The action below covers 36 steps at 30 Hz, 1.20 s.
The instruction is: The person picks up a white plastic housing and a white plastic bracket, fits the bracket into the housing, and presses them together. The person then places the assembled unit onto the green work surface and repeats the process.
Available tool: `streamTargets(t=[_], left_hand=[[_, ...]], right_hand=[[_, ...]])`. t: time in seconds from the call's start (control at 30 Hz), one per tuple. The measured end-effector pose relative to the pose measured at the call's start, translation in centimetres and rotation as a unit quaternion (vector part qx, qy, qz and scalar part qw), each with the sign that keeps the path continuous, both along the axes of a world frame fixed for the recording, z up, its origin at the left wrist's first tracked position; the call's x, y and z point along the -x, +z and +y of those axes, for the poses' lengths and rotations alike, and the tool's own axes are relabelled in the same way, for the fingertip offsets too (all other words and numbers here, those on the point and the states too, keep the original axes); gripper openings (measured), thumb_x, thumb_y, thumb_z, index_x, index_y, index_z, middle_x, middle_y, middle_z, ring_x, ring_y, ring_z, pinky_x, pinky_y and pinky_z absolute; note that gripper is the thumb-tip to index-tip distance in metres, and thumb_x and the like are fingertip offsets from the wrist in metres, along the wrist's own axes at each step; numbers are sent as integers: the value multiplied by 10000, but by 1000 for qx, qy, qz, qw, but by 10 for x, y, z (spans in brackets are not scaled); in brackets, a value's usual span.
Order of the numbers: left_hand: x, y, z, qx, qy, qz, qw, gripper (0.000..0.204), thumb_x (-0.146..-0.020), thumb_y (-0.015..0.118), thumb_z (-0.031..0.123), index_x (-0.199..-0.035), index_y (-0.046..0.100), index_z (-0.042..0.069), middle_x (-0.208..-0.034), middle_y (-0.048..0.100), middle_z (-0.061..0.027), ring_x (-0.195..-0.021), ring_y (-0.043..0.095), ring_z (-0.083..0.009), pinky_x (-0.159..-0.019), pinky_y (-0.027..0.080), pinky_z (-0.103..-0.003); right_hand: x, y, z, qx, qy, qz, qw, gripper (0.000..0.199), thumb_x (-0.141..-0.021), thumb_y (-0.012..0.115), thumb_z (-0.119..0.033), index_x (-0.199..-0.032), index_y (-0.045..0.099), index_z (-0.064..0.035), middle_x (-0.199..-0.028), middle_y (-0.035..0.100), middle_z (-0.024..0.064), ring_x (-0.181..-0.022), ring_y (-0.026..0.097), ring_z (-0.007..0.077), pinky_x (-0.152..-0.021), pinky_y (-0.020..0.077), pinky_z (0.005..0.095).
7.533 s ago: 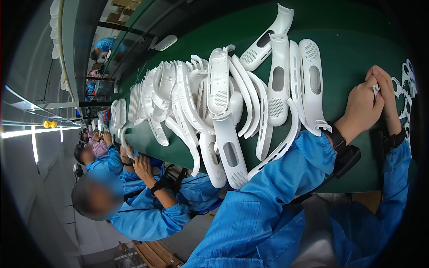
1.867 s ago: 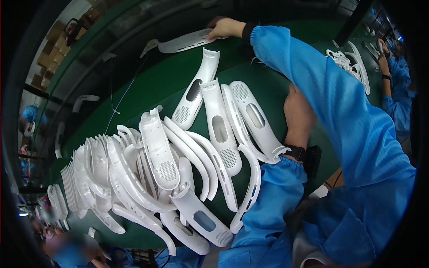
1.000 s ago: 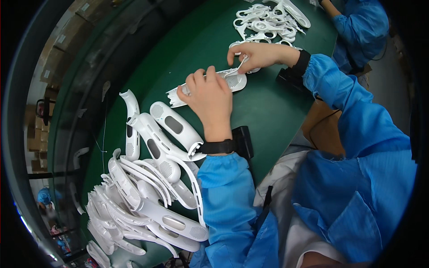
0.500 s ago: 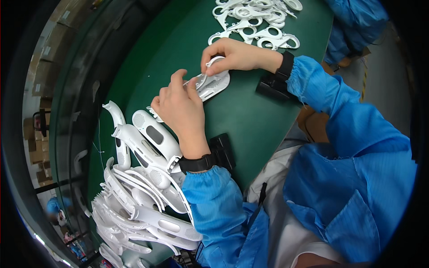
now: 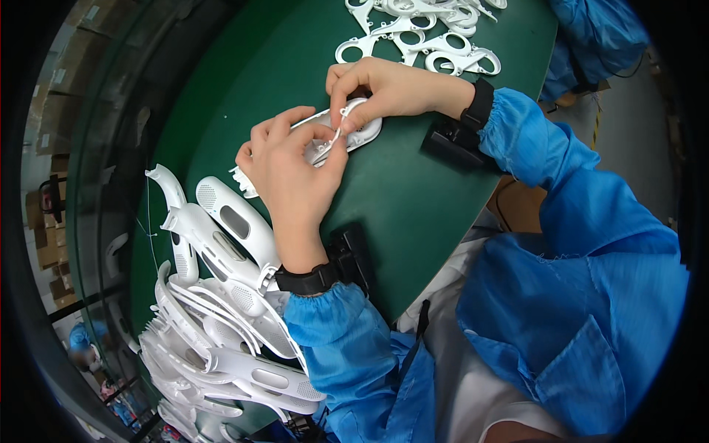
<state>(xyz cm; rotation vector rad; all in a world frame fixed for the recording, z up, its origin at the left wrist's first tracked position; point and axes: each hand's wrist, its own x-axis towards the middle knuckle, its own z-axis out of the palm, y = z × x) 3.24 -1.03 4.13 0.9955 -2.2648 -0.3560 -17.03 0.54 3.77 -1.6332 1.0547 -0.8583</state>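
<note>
A long white plastic shell [image 5: 368, 134] with a rounded end lies hollow side up on the green table, slanting under both hands. My left hand [image 5: 289, 171] is curled round its middle, fingers over the far side and thumb at the near side. My right hand [image 5: 391, 88] is over the rounded end, pinching a thin white plastic bracket [image 5: 340, 131] between thumb and fingers. The bracket sits in or just above the hollow of the shell; its seating is hidden by the fingers. My left thumb and forefinger come close to the same bracket.
A heap of white shells [image 5: 221, 325] with oval windows and speckled holes lies left of my left forearm. White double-ring brackets [image 5: 421, 40] are piled at the far edge of the green table [image 5: 399, 199]. Another person's blue sleeve [image 5: 602, 37] shows at the far right.
My left hand has closed in on the bracket, its thumb and forefinger now nearer my right fingertips. The view has shifted slightly, and more of the shell's hollow shows.
</note>
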Motion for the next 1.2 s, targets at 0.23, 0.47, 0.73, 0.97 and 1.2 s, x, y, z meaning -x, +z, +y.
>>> streamTargets(t=[0.23, 0.47, 0.73, 0.97, 1.2], left_hand=[[-3, -2, 2, -6, -10, -24, 1000, 98, -617, 745, 208, -657, 683, 142, -1035, 653, 41, -1027, 523, -203, -940, 281, -407], [-2, 1, 5, 26, -21, -47, 998, 119, -622, 737, 192, -643, 642, 123, -1049, 639, 25, -1034, 507, -219, -933, 282, -425], [0, -1, 7, 17, -22, -86, 996, 177, -657, 724, 220, -648, 592, 103, -1096, 621, 12, -1064, 499, -228, -954, 270, -419], [6, 7, 8, -6, 14, -74, 997, 361, -645, 787, 153, -942, 586, 111, -1027, 599, -30, -996, 527, -229, -920, 323, -418], [3, 13, 6, -6, 72, -185, 980, 395, -710, 757, 302, -1051, 675, 119, -933, 685, -73, -883, 596, -266, -822, 410, -389]], right_hand=[[4, -1, 6, 99, 20, 117, 988, 191, -711, 714, -87, -891, 664, -50, -948, 496, 58, -908, 518, 201, -786, 432, 302], [0, -1, 8, 161, 16, 153, 975, 220, -680, 673, -43, -880, 584, -35, -974, 489, 77, -921, 521, 248, -776, 447, 341], [-5, 1, 10, 152, 37, 160, 975, 306, -691, 660, -26, -965, 525, -35, -991, 493, 86, -927, 530, 257, -783, 459, 348], [-2, -4, 6, 105, 13, 145, 984, 389, -705, 661, -33, -1047, 478, -9, -965, 557, 142, -877, 579, 290, -737, 471, 364], [-2, -9, 2, 150, -5, 173, 973, 313, -731, 696, -167, -969, 636, 27, -830, 658, 163, -741, 636, 252, -666, 492, 327]])
